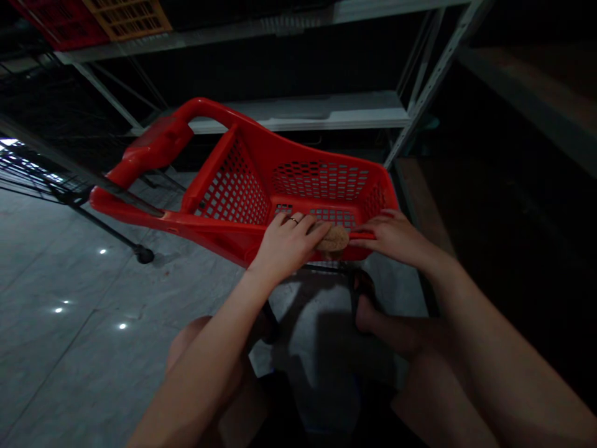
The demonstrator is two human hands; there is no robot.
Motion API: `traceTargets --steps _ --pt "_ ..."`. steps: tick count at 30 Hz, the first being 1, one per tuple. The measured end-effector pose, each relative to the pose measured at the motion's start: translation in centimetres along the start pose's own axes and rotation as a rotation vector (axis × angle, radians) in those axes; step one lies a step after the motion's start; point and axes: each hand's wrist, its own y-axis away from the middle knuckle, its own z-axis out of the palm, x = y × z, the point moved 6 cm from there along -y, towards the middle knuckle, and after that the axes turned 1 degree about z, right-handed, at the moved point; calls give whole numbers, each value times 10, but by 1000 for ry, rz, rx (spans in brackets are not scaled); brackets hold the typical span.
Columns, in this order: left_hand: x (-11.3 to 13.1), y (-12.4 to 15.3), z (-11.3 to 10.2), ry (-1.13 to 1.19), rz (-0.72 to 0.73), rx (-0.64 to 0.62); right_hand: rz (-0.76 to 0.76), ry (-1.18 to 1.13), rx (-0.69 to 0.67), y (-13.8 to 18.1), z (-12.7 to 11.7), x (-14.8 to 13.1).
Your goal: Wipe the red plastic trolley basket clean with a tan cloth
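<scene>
A red plastic shopping basket cart with perforated walls stands tilted on the floor in front of me. My left hand, a ring on one finger, rests on its near rim with fingers curled round a small brown pad-like object. My right hand lies on the same rim just right of the pad, fingers extended along the edge and touching it. The basket's long red handle juts up to the left. My knees and feet show below.
Grey metal shelving stands behind the basket, with red and orange crates on top at the upper left. A black wire frame with a caster wheel stands at left. The floor is glossy grey tile; the right side is dark.
</scene>
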Motion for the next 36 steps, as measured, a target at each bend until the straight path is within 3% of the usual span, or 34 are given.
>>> traceTargets --steps 4,9,12,15,19,24,28,32,34,36 --pt "-28 26 -16 -2 -51 -1 -39 22 12 -4 2 1" --pt "-88 80 -41 -31 -286 23 -57 -21 46 -21 2 -5" --pt "-115 115 -60 -65 -379 136 -71 -19 46 -31 3 -7" --pt "-124 135 -69 -106 -444 278 -75 -19 28 -39 8 -11" --pt "-103 117 -42 -83 -474 365 -41 -60 81 -43 13 -24" --pt "-29 43 27 42 -236 214 -12 -103 105 -46 14 -44" --pt "5 1 48 72 -264 198 -104 -170 -10 -51 11 -46" --pt "-4 -1 41 123 -182 97 -131 -221 -81 -48 6 -30" --pt "-29 19 32 171 -182 50 -122 -227 -85 -43 3 -21" --pt "-68 50 20 226 -308 48 -117 -210 -70 -36 1 -16"
